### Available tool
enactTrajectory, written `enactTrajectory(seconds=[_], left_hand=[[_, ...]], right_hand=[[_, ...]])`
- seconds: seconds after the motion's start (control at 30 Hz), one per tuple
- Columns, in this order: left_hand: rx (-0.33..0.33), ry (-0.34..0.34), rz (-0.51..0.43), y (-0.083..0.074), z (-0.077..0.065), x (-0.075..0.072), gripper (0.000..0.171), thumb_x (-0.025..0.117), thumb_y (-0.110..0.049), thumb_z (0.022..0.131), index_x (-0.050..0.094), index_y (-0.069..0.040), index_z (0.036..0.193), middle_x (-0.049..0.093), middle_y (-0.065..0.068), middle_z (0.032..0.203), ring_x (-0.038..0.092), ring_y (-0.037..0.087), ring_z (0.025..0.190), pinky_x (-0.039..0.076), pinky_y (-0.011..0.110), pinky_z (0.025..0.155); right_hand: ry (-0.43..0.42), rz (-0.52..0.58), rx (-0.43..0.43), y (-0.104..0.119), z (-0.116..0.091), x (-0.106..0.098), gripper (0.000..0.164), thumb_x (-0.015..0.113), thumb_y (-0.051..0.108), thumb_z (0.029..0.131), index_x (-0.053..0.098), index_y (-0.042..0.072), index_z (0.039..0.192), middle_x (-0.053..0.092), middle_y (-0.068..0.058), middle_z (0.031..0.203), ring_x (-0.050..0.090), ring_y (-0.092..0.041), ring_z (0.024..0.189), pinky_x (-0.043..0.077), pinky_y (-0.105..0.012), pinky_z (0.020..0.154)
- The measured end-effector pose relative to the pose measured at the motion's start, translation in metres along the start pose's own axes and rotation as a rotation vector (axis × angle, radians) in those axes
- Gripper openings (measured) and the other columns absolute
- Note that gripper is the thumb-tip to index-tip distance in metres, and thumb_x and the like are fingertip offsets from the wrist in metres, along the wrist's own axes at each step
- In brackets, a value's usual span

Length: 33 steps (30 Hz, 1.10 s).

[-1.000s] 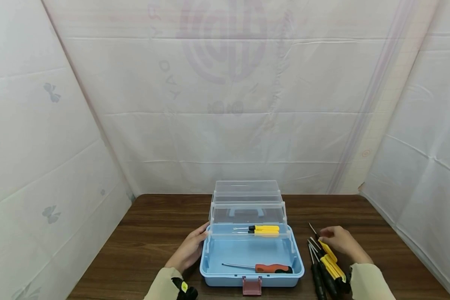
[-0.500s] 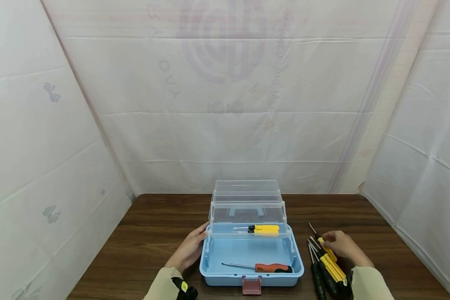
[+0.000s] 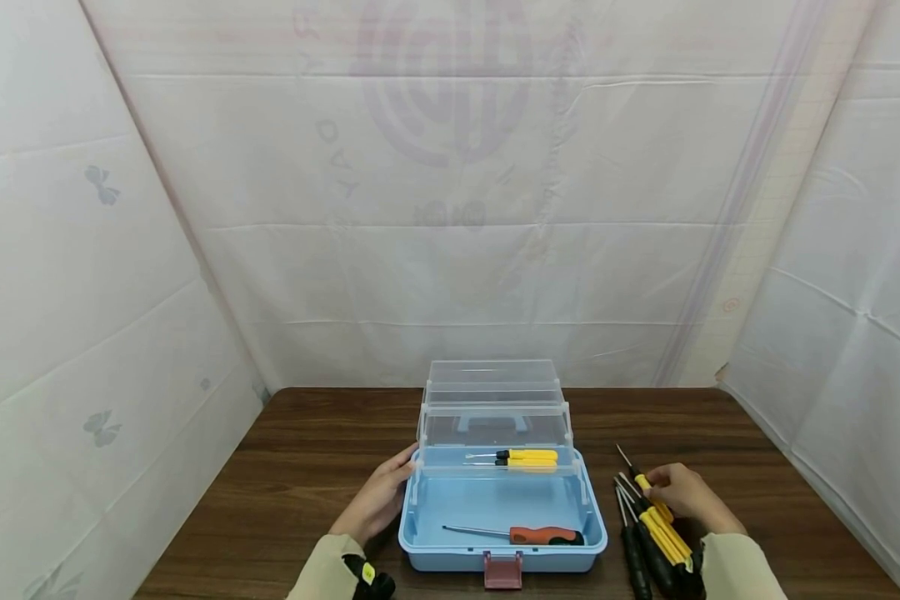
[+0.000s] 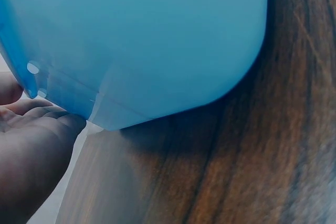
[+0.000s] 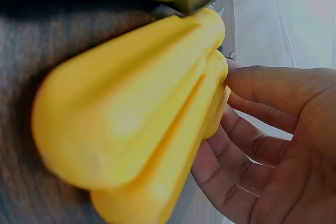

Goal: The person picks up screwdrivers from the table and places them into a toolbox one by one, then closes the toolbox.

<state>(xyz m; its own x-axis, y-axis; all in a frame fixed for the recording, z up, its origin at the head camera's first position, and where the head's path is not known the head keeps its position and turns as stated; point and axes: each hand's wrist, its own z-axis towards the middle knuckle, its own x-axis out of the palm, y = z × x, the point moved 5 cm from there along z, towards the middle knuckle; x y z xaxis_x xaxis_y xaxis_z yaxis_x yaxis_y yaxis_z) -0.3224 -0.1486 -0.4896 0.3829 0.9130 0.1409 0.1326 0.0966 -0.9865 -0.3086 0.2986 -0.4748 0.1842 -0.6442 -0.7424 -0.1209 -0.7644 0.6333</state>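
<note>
In the head view a light blue toolbox [image 3: 450,562] stands with its clear trays raised at the back. My left hand [image 3: 375,502] grips its left rim, thumb and fingers on either side of the edge in the left wrist view. An orange-handled screwdriver [image 3: 543,536] lies in the box bottom, while two small yellow-handled screwdrivers [image 3: 534,455] rest in a clear tray. At the right, my right hand [image 3: 687,496] pinches a yellow-handled screwdriver [image 3: 641,482] between thumb and fingers. Beside it lie more yellow handles [image 5: 121,114] and black-handled screwdrivers [image 3: 636,558].
The brown wooden table [image 3: 292,475] carries everything. A pinkish latch [image 3: 502,573] hangs open at the box front. White sheeting [image 3: 495,275] walls the back and both sides. The screwdriver pile sits close to the box's right side.
My right hand has come slightly nearer and lower over the yellow-handled screwdriver. The left hand, the toolbox and the other screwdrivers keep their places.
</note>
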Motion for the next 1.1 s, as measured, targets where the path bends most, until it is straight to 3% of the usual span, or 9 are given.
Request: enactTrajectory(seconds=[0.33,0.67,1.1], left_hand=[[0.005,0.0,0.002,0.0002,0.0007,-0.0003,0.056,0.033,-0.019,0.106,0.011,-0.001,0.153,0.007,0.024,0.16,0.01,0.039,0.147,0.016,0.054,0.117],[0.003,-0.001,-0.003,-0.0004,0.0006,-0.0002,0.056,0.033,-0.019,0.105,0.011,-0.001,0.153,0.008,0.024,0.159,0.01,0.039,0.147,0.017,0.054,0.117],[0.007,0.007,-0.009,0.0007,0.0009,-0.0008,0.056,0.034,-0.019,0.106,0.01,-0.001,0.153,0.007,0.024,0.159,0.009,0.039,0.147,0.017,0.054,0.117]], right_hand=[[0.003,-0.001,0.057,-0.0007,0.0004,-0.0003,0.024,0.064,0.006,0.088,0.063,-0.013,0.104,0.064,-0.02,0.095,0.063,-0.019,0.078,0.058,-0.04,0.064],[0.011,-0.037,0.039,0.0039,-0.0012,-0.001,0.016,0.064,0.003,0.087,0.066,-0.01,0.096,0.066,-0.013,0.087,0.063,-0.018,0.074,0.059,-0.039,0.062],[0.009,-0.037,0.015,0.0026,-0.0023,-0.0031,0.017,0.062,0.002,0.087,0.067,-0.011,0.097,0.068,-0.012,0.086,0.065,-0.02,0.074,0.058,-0.04,0.062]])
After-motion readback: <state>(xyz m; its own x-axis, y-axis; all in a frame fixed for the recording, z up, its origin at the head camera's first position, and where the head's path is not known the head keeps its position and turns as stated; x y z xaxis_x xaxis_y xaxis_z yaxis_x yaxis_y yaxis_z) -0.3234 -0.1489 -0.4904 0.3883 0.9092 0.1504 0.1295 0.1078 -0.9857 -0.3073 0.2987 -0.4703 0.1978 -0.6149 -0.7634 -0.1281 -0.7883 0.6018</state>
